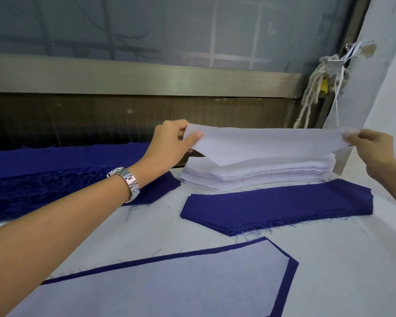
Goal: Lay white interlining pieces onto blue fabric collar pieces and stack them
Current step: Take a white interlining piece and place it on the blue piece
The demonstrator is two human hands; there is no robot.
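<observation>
At six o'clock one blue collar piece (292, 268) already wears its white lining. Left hand (169, 143) and right hand (373, 149) pinch a fresh white sheet (272, 143) above the white pile (249, 172) at one o'clock; the blue stack (279, 207) waits, so much seems left.

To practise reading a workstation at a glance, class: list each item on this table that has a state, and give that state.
Thin white interlining piece: held above its pile, stretched between both hands.
Left hand: pinches its left end.
Right hand: pinches its right end.
White interlining pile: stacked flat.
Dark blue collar-piece stack: flat, untouched.
Near blue collar piece: flat, covered by laid interlining.
</observation>
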